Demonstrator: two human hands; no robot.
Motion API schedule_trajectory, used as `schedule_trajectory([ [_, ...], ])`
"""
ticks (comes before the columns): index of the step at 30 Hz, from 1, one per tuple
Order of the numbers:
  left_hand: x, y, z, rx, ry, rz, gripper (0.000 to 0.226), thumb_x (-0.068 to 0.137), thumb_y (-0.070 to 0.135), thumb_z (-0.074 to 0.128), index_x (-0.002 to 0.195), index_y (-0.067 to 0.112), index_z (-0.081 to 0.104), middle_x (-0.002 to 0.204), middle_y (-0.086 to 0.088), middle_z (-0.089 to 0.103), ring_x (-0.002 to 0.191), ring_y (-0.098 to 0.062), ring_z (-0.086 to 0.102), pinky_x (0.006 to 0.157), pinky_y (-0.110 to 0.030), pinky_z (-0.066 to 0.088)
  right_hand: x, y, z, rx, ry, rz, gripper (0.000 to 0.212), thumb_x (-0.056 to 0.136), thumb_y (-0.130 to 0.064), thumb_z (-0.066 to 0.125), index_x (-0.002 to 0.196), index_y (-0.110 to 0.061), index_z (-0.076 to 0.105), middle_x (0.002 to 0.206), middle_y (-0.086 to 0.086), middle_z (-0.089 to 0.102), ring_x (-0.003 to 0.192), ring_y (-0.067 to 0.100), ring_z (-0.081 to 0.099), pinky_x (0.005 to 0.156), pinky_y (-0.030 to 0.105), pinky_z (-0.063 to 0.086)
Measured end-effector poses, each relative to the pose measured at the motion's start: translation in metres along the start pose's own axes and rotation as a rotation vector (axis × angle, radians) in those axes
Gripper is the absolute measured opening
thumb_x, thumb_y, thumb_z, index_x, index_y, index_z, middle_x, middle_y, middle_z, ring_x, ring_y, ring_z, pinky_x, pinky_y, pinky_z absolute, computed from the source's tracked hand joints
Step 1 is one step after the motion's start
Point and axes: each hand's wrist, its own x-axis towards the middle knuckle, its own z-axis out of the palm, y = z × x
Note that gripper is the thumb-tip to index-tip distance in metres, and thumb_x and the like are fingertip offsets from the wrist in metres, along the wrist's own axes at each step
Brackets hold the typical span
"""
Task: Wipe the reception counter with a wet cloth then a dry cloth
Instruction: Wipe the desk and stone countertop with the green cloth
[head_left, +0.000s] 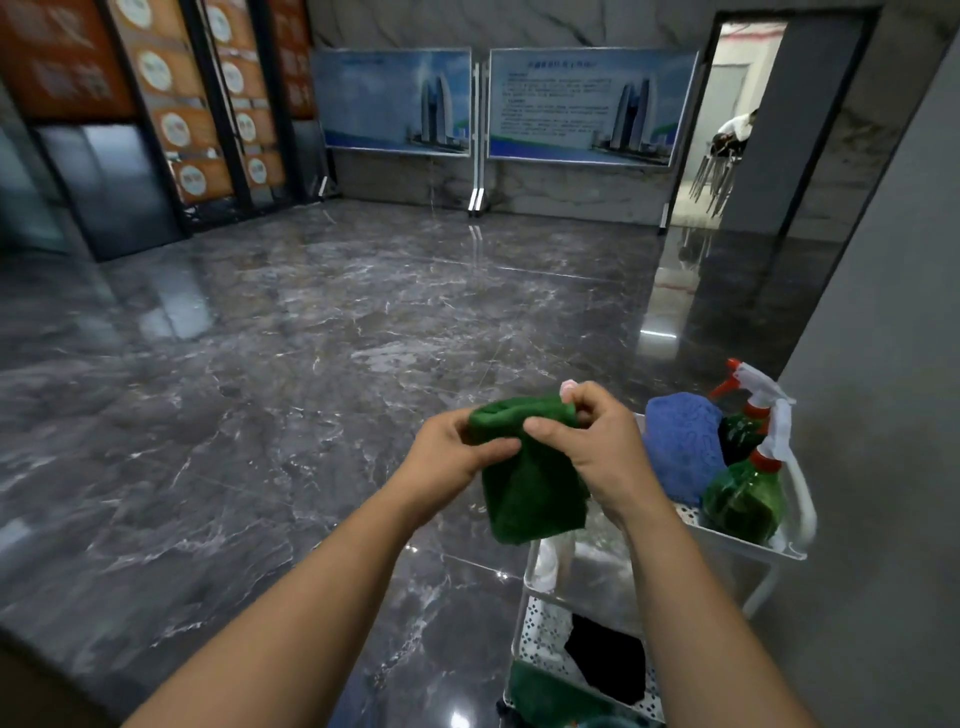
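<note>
A big room with a shiny dark stone floor (260, 389) stretches across the left and middle of the picture, and that looks like good room to walk. A grey wall (883, 364) runs along the right edge. A white cart (737, 540) sits at the lower right, near the arms, so that side is tight. No desk shows, so I think no wiping is done yet. In the middle, the left hand (447, 462) and right hand (597, 447) both pinch a green cloth (530, 488), which hangs down between them.
</note>
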Motion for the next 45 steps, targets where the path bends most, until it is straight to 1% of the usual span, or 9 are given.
schedule_trajectory([
  [3,-0.03,0.004,-0.033,-0.014,0.078,0.017,0.022,0.084,0.002,0.068,0.105,0.009,0.069,0.101,-0.006,0.074,0.094,-0.013,0.069,0.076,-0.017,0.052,0.0,-0.012,0.024,-0.018,-0.205,0.052,0.052,0.067,-0.019,0.088,0.104,-0.03,0.055,0.108,0.011,0.061,0.089,0.013,0.065,0.075,0.023,0.055],
  [5,-0.054,0.006,-0.056,-0.022,0.14,0.014,0.021,0.083,0.001,0.066,0.103,0.009,0.068,0.097,-0.006,0.073,0.09,-0.012,0.068,0.076,-0.019,0.051,-0.003,-0.023,0.043,-0.02,-0.442,0.079,0.054,0.072,-0.005,0.083,0.115,-0.023,0.057,0.105,0.006,0.066,0.088,0.009,0.066,0.074,0.018,0.054],
  [10,-0.126,0.014,-0.115,0.027,0.288,-0.004,0.039,0.071,0.011,0.074,0.108,0.003,0.068,0.101,-0.012,0.072,0.093,-0.018,0.068,0.082,-0.026,0.052,-0.018,-0.046,0.114,-0.087,-0.718,-0.048,0.024,0.074,0.005,0.077,0.078,-0.016,0.069,0.07,-0.006,0.066,0.066,0.003,0.06,0.066,0.019,0.049],
  [14,-0.189,0.024,-0.153,0.111,0.436,0.015,0.037,0.077,0.014,0.07,0.112,0.002,0.067,0.104,-0.009,0.073,0.097,-0.015,0.068,0.088,-0.025,0.053,-0.042,-0.068,0.172,-0.124,-0.87,-0.171,0.024,0.077,0.004,0.075,0.074,-0.018,0.067,0.068,-0.005,0.063,0.063,0.001,0.056,0.062,0.015,0.046],
  [18,-0.26,0.024,-0.18,0.11,0.652,0.04,0.033,0.082,-0.005,0.066,0.114,-0.007,0.06,0.099,-0.006,0.071,0.089,-0.006,0.067,0.078,-0.016,0.052,-0.082,-0.093,0.232,-0.127,-1.023,-0.309,0.026,0.079,0.004,0.073,0.074,-0.021,0.066,0.069,-0.004,0.063,0.062,0.002,0.055,0.062,0.017,0.045],
  [22,-0.327,0.012,-0.187,0.108,0.713,-0.011,0.043,0.078,-0.005,0.07,0.118,0.009,0.063,0.105,0.001,0.073,0.101,-0.01,0.067,0.079,-0.018,0.051,-0.123,-0.114,0.276,-0.149,-1.146,-0.378,0.012,0.08,-0.002,0.073,0.084,-0.013,0.07,0.079,0.003,0.066,0.073,0.01,0.06,0.068,0.024,0.048],
  [29,-0.455,0.008,-0.205,0.136,1.004,0.016,0.033,0.083,0.012,0.069,0.116,0.013,0.064,0.109,-0.002,0.072,0.103,-0.013,0.067,0.08,-0.02,0.052,-0.219,-0.147,0.352,-0.179,-1.307,-0.469,0.01,0.079,-0.009,0.077,0.085,-0.016,0.072,0.08,0.001,0.069,0.074,0.011,0.062,0.071,0.031,0.052],
  [38,-0.628,-0.003,-0.235,0.232,1.217,-0.134,0.016,0.09,0.009,0.063,0.106,0.004,0.065,0.1,-0.005,0.072,0.094,-0.01,0.067,0.077,-0.017,0.05,-0.361,-0.159,0.453,-0.238,-1.467,-0.513,0.01,0.076,-0.023,0.08,0.08,-0.026,0.071,0.083,-0.005,0.071,0.082,0.016,0.068,0.077,0.045,0.057],
  [45,-0.719,-0.024,-0.259,0.218,1.375,-0.233,0.014,0.09,0.006,0.063,0.102,0.001,0.065,0.096,-0.003,0.073,0.09,-0.006,0.068,0.075,-0.014,0.048,-0.454,-0.156,0.521,-0.272,-1.556,-0.483,0.014,0.077,-0.022,0.079,0.073,-0.029,0.069,0.08,-0.007,0.069,0.081,0.016,0.067,0.08,0.043,0.057],
])
